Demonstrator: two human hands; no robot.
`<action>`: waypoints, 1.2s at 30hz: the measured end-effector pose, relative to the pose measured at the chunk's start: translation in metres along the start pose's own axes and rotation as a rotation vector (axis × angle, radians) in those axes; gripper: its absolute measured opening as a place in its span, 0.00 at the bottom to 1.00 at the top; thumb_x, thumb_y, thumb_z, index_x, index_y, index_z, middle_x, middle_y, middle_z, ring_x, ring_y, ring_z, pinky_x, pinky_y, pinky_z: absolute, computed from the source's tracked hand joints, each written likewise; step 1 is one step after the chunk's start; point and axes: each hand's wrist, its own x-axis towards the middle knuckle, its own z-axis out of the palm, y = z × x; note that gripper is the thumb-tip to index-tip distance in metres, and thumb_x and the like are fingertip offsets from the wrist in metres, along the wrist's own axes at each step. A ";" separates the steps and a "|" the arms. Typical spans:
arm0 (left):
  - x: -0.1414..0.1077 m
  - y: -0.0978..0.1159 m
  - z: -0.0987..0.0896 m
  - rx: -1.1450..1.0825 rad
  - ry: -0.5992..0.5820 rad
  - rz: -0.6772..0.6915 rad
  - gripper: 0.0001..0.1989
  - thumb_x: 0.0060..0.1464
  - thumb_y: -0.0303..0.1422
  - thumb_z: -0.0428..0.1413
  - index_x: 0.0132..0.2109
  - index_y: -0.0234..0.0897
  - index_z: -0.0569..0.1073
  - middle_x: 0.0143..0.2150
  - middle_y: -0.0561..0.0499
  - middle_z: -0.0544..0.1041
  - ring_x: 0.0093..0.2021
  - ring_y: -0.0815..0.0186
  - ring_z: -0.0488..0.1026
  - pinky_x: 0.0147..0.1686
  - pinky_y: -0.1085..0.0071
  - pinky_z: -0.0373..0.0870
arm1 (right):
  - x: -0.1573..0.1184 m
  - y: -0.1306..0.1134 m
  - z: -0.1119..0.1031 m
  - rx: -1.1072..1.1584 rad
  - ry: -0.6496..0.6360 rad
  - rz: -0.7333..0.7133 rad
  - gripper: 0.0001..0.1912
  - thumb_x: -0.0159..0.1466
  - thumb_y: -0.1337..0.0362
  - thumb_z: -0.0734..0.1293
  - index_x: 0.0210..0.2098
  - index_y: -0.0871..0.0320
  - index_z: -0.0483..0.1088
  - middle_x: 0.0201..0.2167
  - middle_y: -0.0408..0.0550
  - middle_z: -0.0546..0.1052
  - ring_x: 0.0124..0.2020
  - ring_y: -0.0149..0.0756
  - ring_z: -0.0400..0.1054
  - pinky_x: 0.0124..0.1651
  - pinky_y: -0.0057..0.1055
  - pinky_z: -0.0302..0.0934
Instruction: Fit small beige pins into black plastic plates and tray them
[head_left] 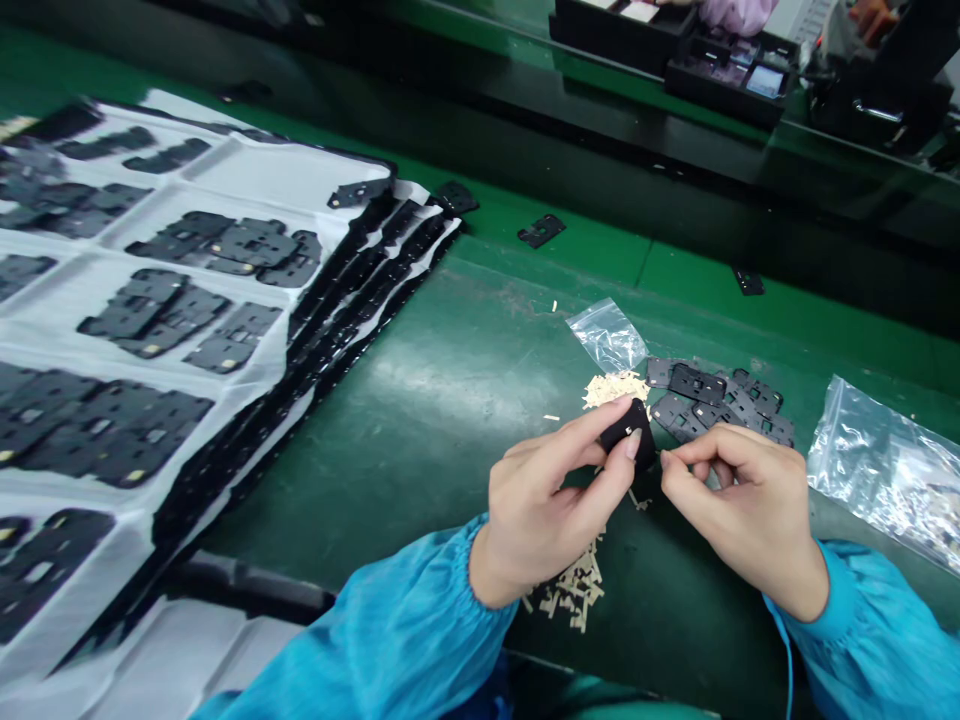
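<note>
My left hand [551,495] pinches a small black plastic plate [641,445] between thumb and fingers, holding it tilted above the table. Close to the plate's right edge, my right hand [746,500] has its thumb and forefinger pressed together; whatever they hold is too small to make out. Just behind the plate lies a heap of small cream-coloured pieces [611,388]. Another pile of cream strips [576,592] is partly covered by my left wrist. Behind my right hand is a cluster of similar black plates [739,400].
On the left, stacked white trays [255,180] hold many black plates in compartments. A clear zip bag [611,335] lies behind the cream heap, and a larger clear bag [892,470] is at the right. Black bins [731,75] stand beyond the dark ledge. Loose plates [541,231] lie along the back.
</note>
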 end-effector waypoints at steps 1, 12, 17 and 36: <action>0.000 0.000 0.000 0.000 0.002 0.000 0.22 0.58 0.22 0.63 0.58 0.45 0.78 0.24 0.60 0.80 0.19 0.72 0.73 0.29 0.75 0.81 | 0.000 0.000 0.000 -0.004 0.000 -0.008 0.10 0.59 0.72 0.70 0.23 0.56 0.72 0.18 0.36 0.69 0.19 0.26 0.59 0.25 0.27 0.57; 0.000 0.001 0.001 0.001 0.025 0.017 0.23 0.58 0.22 0.63 0.58 0.45 0.78 0.26 0.59 0.81 0.20 0.73 0.74 0.29 0.76 0.81 | -0.004 0.000 0.002 -0.050 -0.007 -0.055 0.09 0.60 0.71 0.71 0.25 0.56 0.73 0.19 0.36 0.68 0.19 0.26 0.59 0.26 0.27 0.57; 0.000 0.001 0.001 0.021 0.026 0.031 0.23 0.58 0.22 0.63 0.58 0.46 0.78 0.27 0.59 0.82 0.20 0.73 0.75 0.29 0.76 0.81 | -0.003 0.000 0.002 -0.058 -0.018 -0.057 0.09 0.60 0.71 0.70 0.24 0.56 0.72 0.19 0.36 0.69 0.19 0.26 0.59 0.25 0.27 0.58; 0.003 -0.005 -0.002 -0.102 -0.149 -0.186 0.20 0.60 0.26 0.62 0.59 0.39 0.79 0.21 0.59 0.76 0.19 0.73 0.70 0.20 0.79 0.69 | 0.003 0.001 -0.002 0.146 -0.181 0.281 0.06 0.56 0.69 0.70 0.26 0.55 0.80 0.18 0.38 0.74 0.18 0.27 0.61 0.22 0.26 0.55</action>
